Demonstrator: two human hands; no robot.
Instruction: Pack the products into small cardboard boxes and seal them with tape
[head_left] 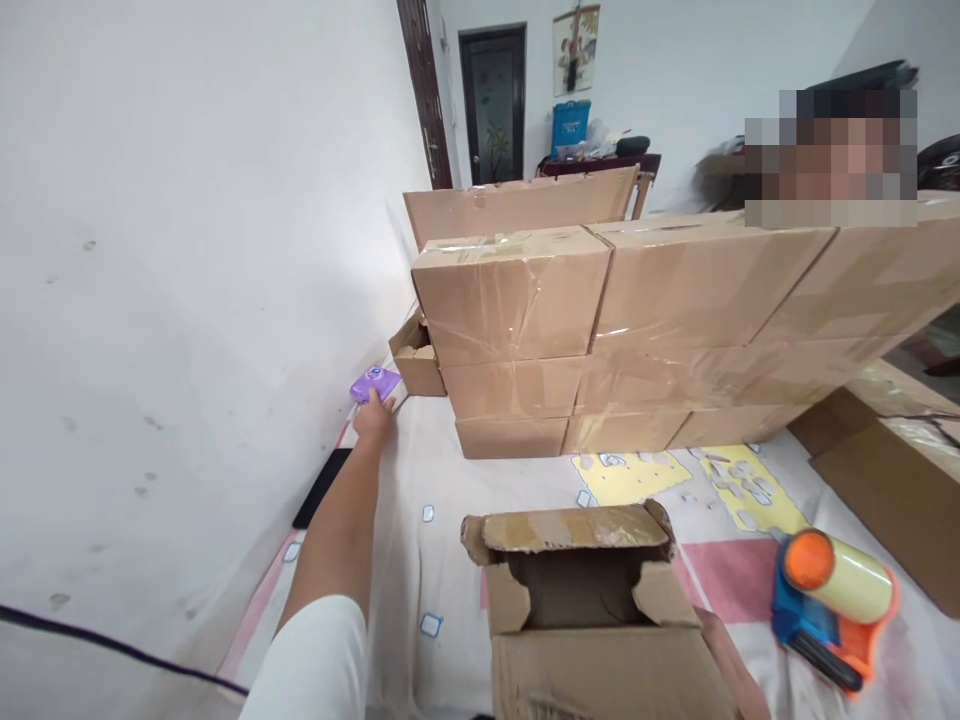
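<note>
My left hand (375, 415) reaches far forward along the wall, its fingers closed on a purple soft packet (375, 382) that looks like a pack of wipes. Close in front of me is a cardboard box (592, 670) with its top flaps open and a dark, shadowed inside. Against the right side of this box lies my right hand (724, 645), gripping it; most of its fingers are hidden. To the right of that hand, a blue and orange tape dispenser (832, 610) with a large tape roll rests on the patterned sheet.
Taped cardboard boxes (675, 300) form a wall across the middle. A small open box (420, 370) stands at their left end, and an open carton (892, 490) lies at right. A black flat object (322, 488) lies by the wall. Behind the stack is another person (832, 160).
</note>
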